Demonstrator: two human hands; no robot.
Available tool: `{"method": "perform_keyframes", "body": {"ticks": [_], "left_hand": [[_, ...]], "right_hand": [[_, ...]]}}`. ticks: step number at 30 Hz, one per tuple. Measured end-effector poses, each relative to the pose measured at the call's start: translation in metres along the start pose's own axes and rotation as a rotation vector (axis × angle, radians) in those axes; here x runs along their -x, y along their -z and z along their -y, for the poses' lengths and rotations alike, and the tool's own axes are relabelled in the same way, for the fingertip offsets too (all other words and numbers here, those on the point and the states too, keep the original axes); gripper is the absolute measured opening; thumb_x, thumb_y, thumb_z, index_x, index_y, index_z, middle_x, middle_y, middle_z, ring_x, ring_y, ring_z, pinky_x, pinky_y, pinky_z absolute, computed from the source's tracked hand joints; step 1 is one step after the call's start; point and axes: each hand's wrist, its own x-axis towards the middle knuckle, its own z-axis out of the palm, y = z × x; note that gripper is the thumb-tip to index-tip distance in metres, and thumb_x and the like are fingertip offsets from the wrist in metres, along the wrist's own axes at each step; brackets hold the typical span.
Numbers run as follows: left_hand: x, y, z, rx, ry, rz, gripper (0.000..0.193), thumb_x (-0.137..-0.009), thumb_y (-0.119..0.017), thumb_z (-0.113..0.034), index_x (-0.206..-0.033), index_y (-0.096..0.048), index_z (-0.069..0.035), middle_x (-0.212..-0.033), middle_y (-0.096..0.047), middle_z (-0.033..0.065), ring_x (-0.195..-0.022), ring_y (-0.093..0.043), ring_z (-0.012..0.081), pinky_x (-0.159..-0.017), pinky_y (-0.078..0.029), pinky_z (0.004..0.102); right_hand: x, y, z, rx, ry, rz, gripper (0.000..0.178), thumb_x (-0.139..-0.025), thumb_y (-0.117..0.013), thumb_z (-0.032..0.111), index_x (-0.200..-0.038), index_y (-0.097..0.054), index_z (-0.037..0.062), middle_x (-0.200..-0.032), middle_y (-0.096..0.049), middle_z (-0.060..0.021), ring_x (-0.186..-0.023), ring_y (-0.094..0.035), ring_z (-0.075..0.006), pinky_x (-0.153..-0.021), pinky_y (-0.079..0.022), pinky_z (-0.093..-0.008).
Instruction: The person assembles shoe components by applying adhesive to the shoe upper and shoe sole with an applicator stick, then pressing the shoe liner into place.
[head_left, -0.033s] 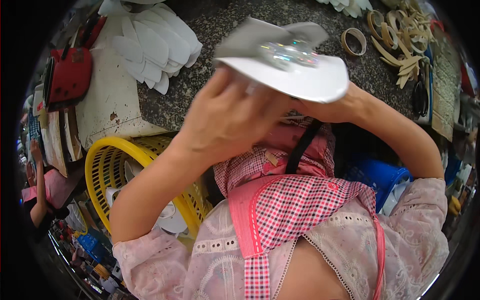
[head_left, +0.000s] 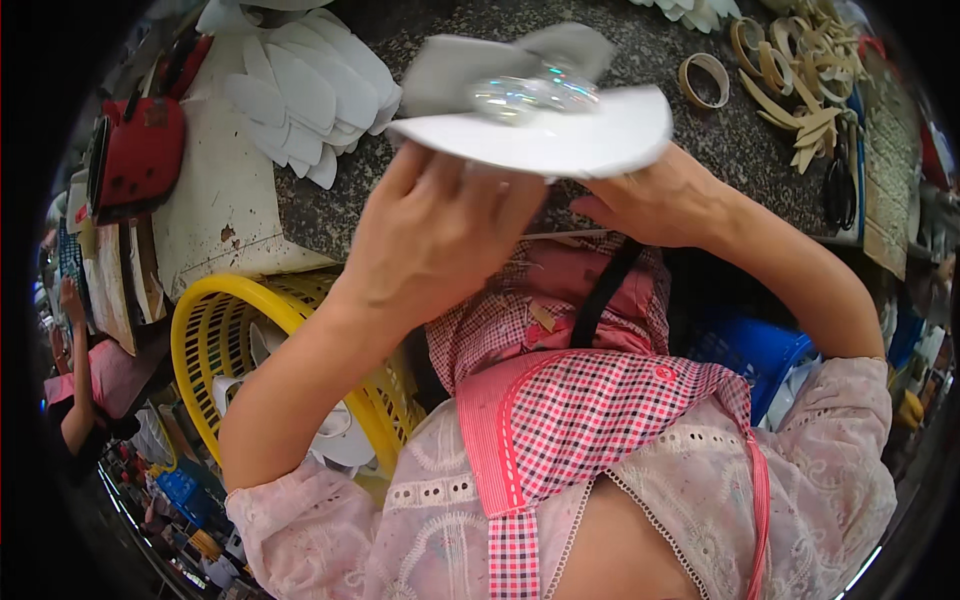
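Above the near edge of the speckled worktop I hold a white shoe piece, like a sandal upper, with crossing wide grey-white flaps and a glittering clear ornament in its middle. It is blurred by motion. My left hand is closed on its near left edge, back of the hand up, with fingertips hidden underneath. My right hand grips its right side from below, most of those fingers covered by the piece. Whether anything else is under it, I cannot see.
Overlapping white oval pieces lie at the far left of the speckled worktop. A tan ring and several tan strips are at far right. A yellow basket and a blue basket flank my lap.
Both hands have shifted the white shoe piece left and slightly away from me, tilting it a little. It stays held. The baskets and the pieces on the worktop have not moved.
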Motion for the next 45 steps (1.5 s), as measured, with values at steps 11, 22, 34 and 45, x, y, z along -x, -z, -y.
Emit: {"method": "perform_keyframes", "body": {"ticks": [11,22,34,45], "left_hand": [[0.041,-0.018,-0.035,0.0,0.24,0.058,0.012,-0.066,-0.058,-0.012,-0.073,-0.055,-0.002,-0.081,-0.057,0.0111,-0.075,-0.057,0.0214,-0.06,-0.049,0.0295],[0.029,-0.013,-0.037,0.191,0.263,0.116,0.013,-0.068,-0.062,-0.01,-0.076,-0.057,-0.001,-0.074,-0.056,0.0115,-0.075,-0.056,0.0267,-0.064,-0.049,0.0342],[0.052,-0.039,-0.042,-0.121,0.163,-0.028,0.01,-0.063,-0.057,-0.013,-0.07,-0.059,-0.006,-0.072,-0.055,0.0045,-0.079,-0.056,0.0169,-0.061,-0.05,0.0249],[0.056,-0.046,-0.047,-0.153,0.18,-0.036,0.012,-0.067,-0.055,-0.015,-0.075,-0.059,-0.008,-0.077,-0.053,0.003,-0.077,-0.055,0.0171,-0.066,-0.046,0.0277]], "right_hand": [[-0.049,-0.024,0.05,0.179,-0.226,-0.341,0.031,-0.065,-0.06,0.002,-0.094,-0.051,-0.0013,-0.082,-0.053,-0.015,-0.073,-0.06,-0.0291,-0.066,-0.051,-0.0341],[-0.038,-0.045,0.05,0.199,-0.36,-0.56,0.03,-0.068,-0.055,0.0,-0.098,-0.051,0.0036,-0.087,-0.051,-0.0119,-0.072,-0.058,-0.0293,-0.058,-0.05,-0.0347],[-0.001,-0.052,0.042,0.079,0.078,-0.511,0.033,-0.066,-0.059,0.007,-0.099,-0.059,0.0036,-0.086,-0.059,-0.0069,-0.064,-0.059,-0.0204,-0.057,-0.05,-0.0291],[-0.002,-0.069,0.052,0.196,-0.172,-0.48,0.024,-0.07,-0.065,0.005,-0.094,-0.062,0.004,-0.082,-0.063,-0.0089,-0.067,-0.061,-0.0255,-0.059,-0.05,-0.0332]]}}
